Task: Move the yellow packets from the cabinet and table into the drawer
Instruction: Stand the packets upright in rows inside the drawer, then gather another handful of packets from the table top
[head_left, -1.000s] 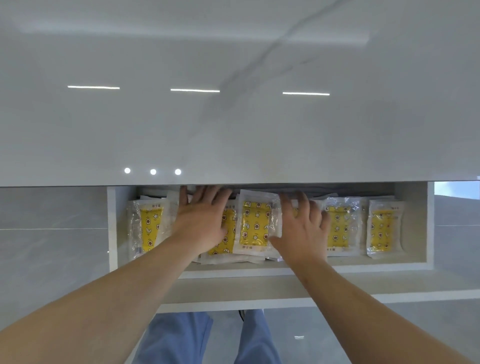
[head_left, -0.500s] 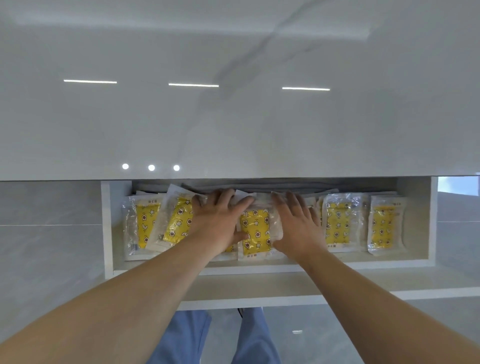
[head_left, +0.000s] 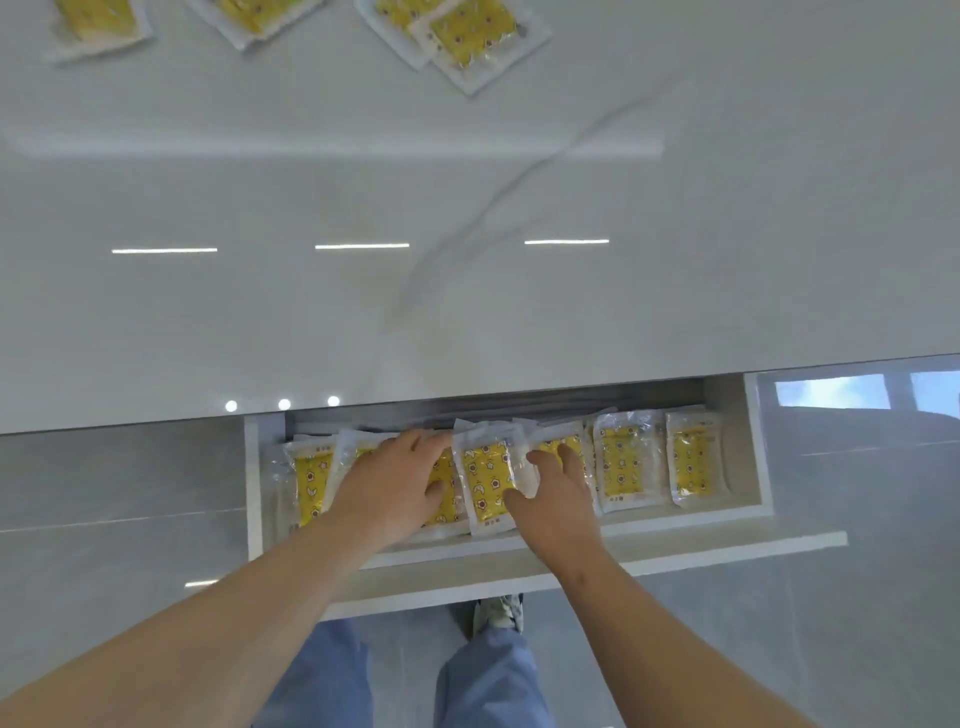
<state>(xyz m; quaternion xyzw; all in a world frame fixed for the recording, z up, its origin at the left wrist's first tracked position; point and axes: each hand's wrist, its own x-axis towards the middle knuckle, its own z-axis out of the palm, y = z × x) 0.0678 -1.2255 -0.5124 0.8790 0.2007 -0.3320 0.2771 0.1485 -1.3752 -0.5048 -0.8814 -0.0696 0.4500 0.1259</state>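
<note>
The white drawer (head_left: 756, 447) stands pulled out below the tabletop, with a row of several yellow packets in clear wrap inside. My left hand (head_left: 395, 486) lies flat on the packets left of centre, fingers straight. My right hand (head_left: 558, 501) rests with spread fingers on the packets right of centre. Its thumb touches the edge of the middle packet (head_left: 485, 480), which lies between both hands. Two more packets (head_left: 623, 465) (head_left: 693, 460) lie uncovered at the drawer's right end, and one (head_left: 309, 483) at its left end. Several other yellow packets (head_left: 470, 34) lie on the table's far side.
The glossy white marble tabletop (head_left: 467, 218) overhangs the back of the drawer. Grey floor tiles lie on both sides. My legs in blue trousers (head_left: 488, 680) and a shoe stand just below the drawer front (head_left: 675, 553).
The view has tilted up, so the packets on the table now show. Both hands stay in the drawer; they have spread slightly apart, uncovering the middle packet.
</note>
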